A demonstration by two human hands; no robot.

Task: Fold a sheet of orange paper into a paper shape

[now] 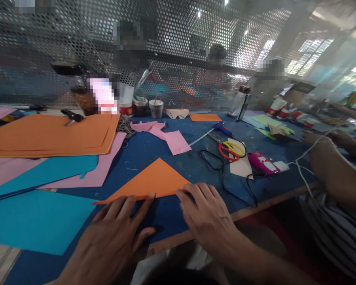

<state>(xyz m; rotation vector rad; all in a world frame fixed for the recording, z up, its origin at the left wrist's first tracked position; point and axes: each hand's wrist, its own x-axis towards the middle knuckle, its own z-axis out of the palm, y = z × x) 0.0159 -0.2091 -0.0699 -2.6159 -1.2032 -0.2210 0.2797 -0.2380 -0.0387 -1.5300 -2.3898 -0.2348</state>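
An orange paper folded into a triangle (154, 180) lies on the blue table (172, 158) right in front of me. My left hand (115, 233) lies flat with fingers spread, its fingertips touching the triangle's near folded edge. My right hand (206, 215) rests with curled fingers at the triangle's right corner, the fingertips pressing on the fold. Neither hand lifts the paper.
A stack of orange sheets (50, 134), pink sheets (89, 174) and blue sheets (35, 221) lie at left. Pink scraps (169, 136), scissors (231, 150), a pink device (264, 163) with cables and paper cups (156, 108) lie farther back. Another person's arm (335, 170) rests at right, before a perforated screen.
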